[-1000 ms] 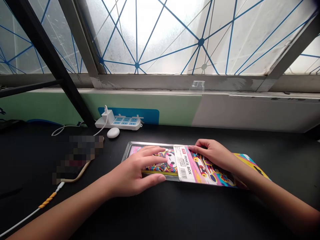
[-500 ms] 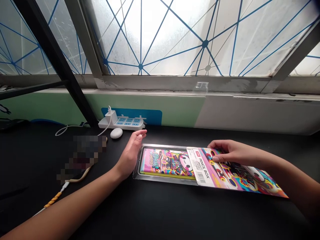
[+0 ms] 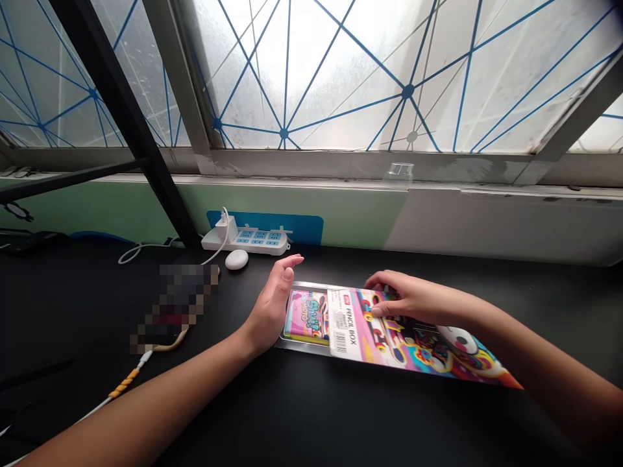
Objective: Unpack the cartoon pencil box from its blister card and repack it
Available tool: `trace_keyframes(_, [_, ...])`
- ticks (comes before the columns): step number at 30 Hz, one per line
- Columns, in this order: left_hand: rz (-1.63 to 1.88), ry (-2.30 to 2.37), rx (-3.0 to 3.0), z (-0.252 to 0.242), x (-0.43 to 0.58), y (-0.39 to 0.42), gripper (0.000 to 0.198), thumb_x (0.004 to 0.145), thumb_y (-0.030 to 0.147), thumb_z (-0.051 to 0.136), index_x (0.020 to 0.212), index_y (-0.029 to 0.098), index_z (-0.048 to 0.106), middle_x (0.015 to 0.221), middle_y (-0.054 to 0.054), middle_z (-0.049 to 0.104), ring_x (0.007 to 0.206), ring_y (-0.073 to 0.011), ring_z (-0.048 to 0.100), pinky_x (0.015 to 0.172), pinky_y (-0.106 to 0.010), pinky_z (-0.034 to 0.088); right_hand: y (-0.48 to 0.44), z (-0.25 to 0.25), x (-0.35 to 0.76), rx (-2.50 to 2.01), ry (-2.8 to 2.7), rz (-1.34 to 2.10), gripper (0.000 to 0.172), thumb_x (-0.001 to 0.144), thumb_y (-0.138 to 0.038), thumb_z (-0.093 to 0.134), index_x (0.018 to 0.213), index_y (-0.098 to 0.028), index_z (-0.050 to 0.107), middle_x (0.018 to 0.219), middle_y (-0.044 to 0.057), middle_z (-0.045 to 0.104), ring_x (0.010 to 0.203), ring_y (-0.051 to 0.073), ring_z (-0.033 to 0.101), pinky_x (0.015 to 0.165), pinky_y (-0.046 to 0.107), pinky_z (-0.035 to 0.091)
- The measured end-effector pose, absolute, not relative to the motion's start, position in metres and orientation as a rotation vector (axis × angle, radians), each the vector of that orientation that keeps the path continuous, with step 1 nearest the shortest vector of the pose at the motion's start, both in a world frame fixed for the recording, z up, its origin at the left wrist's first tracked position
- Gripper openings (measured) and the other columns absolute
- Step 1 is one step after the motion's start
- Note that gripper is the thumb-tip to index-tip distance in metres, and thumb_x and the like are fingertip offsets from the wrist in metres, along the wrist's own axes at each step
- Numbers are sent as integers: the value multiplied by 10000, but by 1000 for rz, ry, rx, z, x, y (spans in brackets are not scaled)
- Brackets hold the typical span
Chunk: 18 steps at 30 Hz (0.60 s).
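Nearest us on the desk, the printed sleeve lies partly over the clear tray holding the pencil box. Our right hand grips the sleeve, thumb on top, fingers by its far edge; our left hand stands straight-fingered at the tray's left end, contact hidden. We should brace that end with a flat palm and guide the sleeve level and straight. Compared with half a second ago, it covers more of the box.
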<state>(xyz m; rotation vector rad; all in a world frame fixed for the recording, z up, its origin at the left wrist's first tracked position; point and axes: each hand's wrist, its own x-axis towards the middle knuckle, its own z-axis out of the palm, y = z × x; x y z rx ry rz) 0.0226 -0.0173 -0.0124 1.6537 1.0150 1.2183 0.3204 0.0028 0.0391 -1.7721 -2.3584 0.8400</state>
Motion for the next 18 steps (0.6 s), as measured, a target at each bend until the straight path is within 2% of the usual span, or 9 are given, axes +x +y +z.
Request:
trace_keyframes(7, [1196,1018,1627,-11,22,-17,515,1079,601,285,1408,276,510,1578,-67,481,1506,-292,383,1190,-476,391,20,46,233,-1608,-2587,741,524,833,-586,700,1224,-237,687,1253,118,696,1088,312,672,826,361,532])
trace_keyframes(10, [1148,1046,1652,-10,22,-16,518,1074,596,301,1405,256,510,1515,-102,532,1448,-313,458,1160,-502,426,22,47,205,-1540,-2658,632,501,826,-576,732,1188,-232,694,1181,116,705,1051,315,671,809,370,516])
trace_keyframes(12, [1087,1100,1753,-9,21,-15,469,1066,548,384,1392,242,522,1464,-118,561,1416,-313,486,1171,-518,409,19,47,197,-1496,-2673,516,453,865,-540,714,1182,-218,682,1164,121,699,1075,319,654,861,397,495])
trace_keyframes(15, [977,1152,1989,-7,18,-15,434,1016,460,545,1390,239,539,1459,-128,551,1434,-314,448,1203,-528,362,8,45,207,-1476,-2642,321,406,956,-440,629,1266,-179,628,1235,160,664,1169,348,600,978,490,427])
trace_keyframes(18, [886,1172,2112,-6,16,-17,442,1005,449,566,1390,233,554,1427,-135,574,1382,-315,503,1164,-521,418,-7,42,243,-1492,-2597,237,432,978,-496,590,1285,-193,611,1260,154,668,1170,352,602,1005,533,405])
